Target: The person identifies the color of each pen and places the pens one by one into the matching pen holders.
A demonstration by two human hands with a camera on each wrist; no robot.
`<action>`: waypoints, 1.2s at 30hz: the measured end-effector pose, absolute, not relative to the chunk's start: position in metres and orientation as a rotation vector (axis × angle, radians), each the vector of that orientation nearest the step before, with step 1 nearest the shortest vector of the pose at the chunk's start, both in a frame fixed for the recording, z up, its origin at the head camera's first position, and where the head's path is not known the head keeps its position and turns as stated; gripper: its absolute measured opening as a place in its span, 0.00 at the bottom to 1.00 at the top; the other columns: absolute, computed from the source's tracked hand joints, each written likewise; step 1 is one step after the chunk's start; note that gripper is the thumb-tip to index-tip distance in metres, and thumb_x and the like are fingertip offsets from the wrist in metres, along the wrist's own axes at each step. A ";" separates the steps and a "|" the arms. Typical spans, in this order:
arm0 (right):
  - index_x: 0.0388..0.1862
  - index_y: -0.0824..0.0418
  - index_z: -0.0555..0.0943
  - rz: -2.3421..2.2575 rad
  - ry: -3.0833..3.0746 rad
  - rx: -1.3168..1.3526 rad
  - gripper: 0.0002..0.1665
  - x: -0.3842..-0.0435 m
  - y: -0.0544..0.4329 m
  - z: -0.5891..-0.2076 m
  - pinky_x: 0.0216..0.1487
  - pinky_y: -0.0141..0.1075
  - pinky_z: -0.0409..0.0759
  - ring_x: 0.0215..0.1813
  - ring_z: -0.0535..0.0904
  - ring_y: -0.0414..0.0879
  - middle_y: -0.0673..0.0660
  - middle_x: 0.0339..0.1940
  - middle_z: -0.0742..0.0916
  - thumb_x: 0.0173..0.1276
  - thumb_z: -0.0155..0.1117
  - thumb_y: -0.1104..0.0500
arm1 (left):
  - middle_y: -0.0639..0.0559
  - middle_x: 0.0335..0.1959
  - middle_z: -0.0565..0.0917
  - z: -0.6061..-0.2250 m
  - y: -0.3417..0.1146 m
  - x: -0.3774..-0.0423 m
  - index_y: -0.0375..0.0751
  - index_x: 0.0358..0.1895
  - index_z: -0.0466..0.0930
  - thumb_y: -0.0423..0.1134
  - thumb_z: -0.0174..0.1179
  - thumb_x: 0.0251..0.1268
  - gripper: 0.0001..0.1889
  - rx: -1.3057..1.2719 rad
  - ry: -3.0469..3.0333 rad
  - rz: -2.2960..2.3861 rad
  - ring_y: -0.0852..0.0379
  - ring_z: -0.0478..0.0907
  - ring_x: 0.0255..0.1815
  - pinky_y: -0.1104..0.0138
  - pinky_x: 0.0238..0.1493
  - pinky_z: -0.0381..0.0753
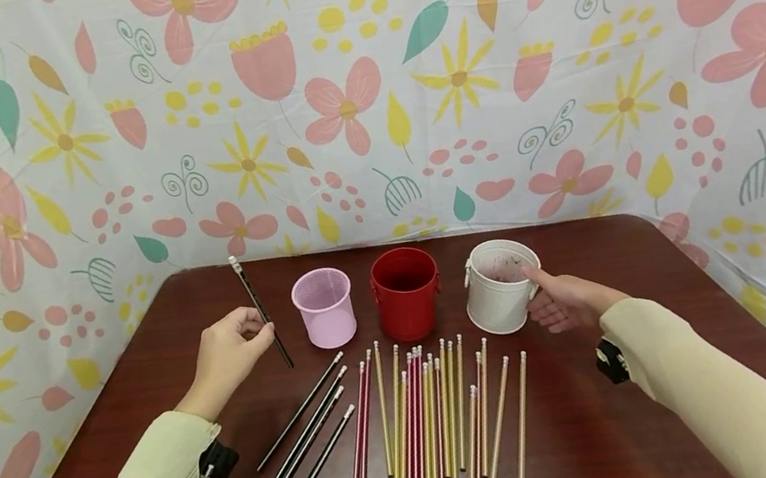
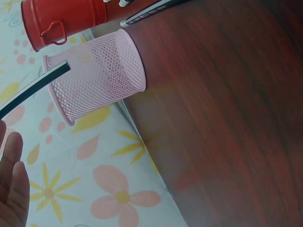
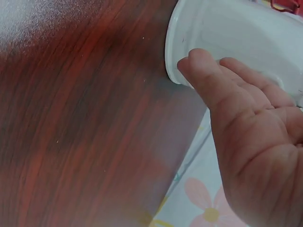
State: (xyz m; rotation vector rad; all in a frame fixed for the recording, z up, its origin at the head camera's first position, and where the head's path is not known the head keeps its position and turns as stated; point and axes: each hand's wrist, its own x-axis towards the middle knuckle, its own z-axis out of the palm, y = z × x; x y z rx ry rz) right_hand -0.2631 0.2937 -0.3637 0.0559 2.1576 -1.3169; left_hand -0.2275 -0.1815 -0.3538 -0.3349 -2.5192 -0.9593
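Note:
My left hand [image 1: 232, 345] pinches a black pencil [image 1: 252, 295] between thumb and fingers, to the left of the pink mesh cup [image 1: 331, 328]. The pencil is tilted, its white eraser end up and its dark end down. In the left wrist view the lower part of that pencil [image 2: 35, 90] crosses in front of the cup. At the right, my right hand [image 1: 566, 299] rests against the side of the white bucket [image 1: 496, 306], thumb near its rim. Its fingers lie fairly straight along the bucket's wall in the right wrist view.
A red bucket [image 1: 409, 311] stands between the pink cup and the white one. Several black pencils [image 1: 304, 447] lie in front at the left. Red and gold pencils [image 1: 429, 426] lie in the middle, with paler gold ones [image 1: 523, 427] at the right. A floral cloth [image 1: 361, 107] hangs behind the table.

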 end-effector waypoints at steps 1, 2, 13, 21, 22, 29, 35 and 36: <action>0.64 0.89 0.53 -1.316 2.151 0.054 0.56 -0.263 0.293 -0.365 0.64 0.56 0.65 0.68 0.58 0.73 0.83 0.66 0.60 0.73 0.16 0.34 | 0.46 0.28 0.86 -0.353 -0.181 -0.228 0.35 0.33 0.80 0.33 0.62 0.56 0.05 -0.332 -2.502 -0.961 0.50 0.81 0.28 0.63 0.30 0.74; 0.64 0.89 0.54 -1.319 2.149 0.053 0.56 -0.263 0.293 -0.365 0.64 0.56 0.64 0.68 0.58 0.73 0.83 0.66 0.60 0.73 0.15 0.34 | 0.45 0.28 0.86 -0.352 -0.181 -0.229 0.34 0.34 0.80 0.32 0.62 0.56 0.05 -0.327 -2.487 -0.968 0.50 0.81 0.28 0.64 0.30 0.73; 0.63 0.89 0.55 -1.357 2.159 0.031 0.58 -0.263 0.292 -0.364 0.63 0.57 0.66 0.67 0.60 0.73 0.83 0.65 0.62 0.72 0.17 0.32 | 0.40 0.29 0.86 -0.336 -0.165 -0.242 0.33 0.36 0.74 0.30 0.62 0.55 0.08 -0.303 -2.342 -1.100 0.50 0.80 0.27 0.70 0.27 0.70; 0.62 0.90 0.55 -1.388 2.165 0.002 0.56 -0.264 0.289 -0.365 0.62 0.55 0.68 0.67 0.60 0.73 0.83 0.65 0.62 0.73 0.19 0.33 | 0.42 0.28 0.86 -0.331 -0.157 -0.254 0.35 0.31 0.73 0.31 0.62 0.55 0.06 -0.292 -2.346 -1.120 0.64 0.74 0.17 0.72 0.24 0.68; 0.62 0.90 0.55 -1.394 2.165 -0.002 0.56 -0.264 0.289 -0.365 0.62 0.55 0.68 0.67 0.60 0.73 0.83 0.64 0.63 0.73 0.19 0.33 | 0.42 0.28 0.86 -0.331 -0.155 -0.256 0.35 0.31 0.74 0.31 0.63 0.55 0.06 -0.296 -2.328 -1.109 0.62 0.74 0.18 0.71 0.24 0.69; 0.62 0.90 0.55 -1.406 2.147 0.031 0.58 -0.262 0.292 -0.369 0.60 0.52 0.71 0.67 0.62 0.72 0.83 0.65 0.63 0.72 0.18 0.32 | 0.42 0.28 0.86 -0.335 -0.139 -0.271 0.35 0.32 0.76 0.34 0.62 0.54 0.07 -0.302 -2.302 -1.058 0.50 0.80 0.23 0.66 0.27 0.73; 0.61 0.89 0.58 -1.428 2.152 0.047 0.58 -0.261 0.293 -0.371 0.57 0.48 0.75 0.63 0.68 0.68 0.82 0.63 0.67 0.72 0.21 0.31 | 0.45 0.31 0.87 -0.338 -0.128 -0.273 0.37 0.34 0.77 0.37 0.63 0.54 0.08 -0.259 -2.372 -1.063 0.53 0.79 0.24 0.65 0.27 0.72; 0.61 0.89 0.58 -1.433 2.154 0.050 0.58 -0.262 0.294 -0.372 0.56 0.47 0.75 0.62 0.71 0.67 0.81 0.63 0.68 0.72 0.21 0.31 | 0.45 0.31 0.87 -0.337 -0.127 -0.272 0.37 0.34 0.77 0.37 0.63 0.54 0.08 -0.259 -2.372 -1.066 0.53 0.79 0.24 0.64 0.27 0.72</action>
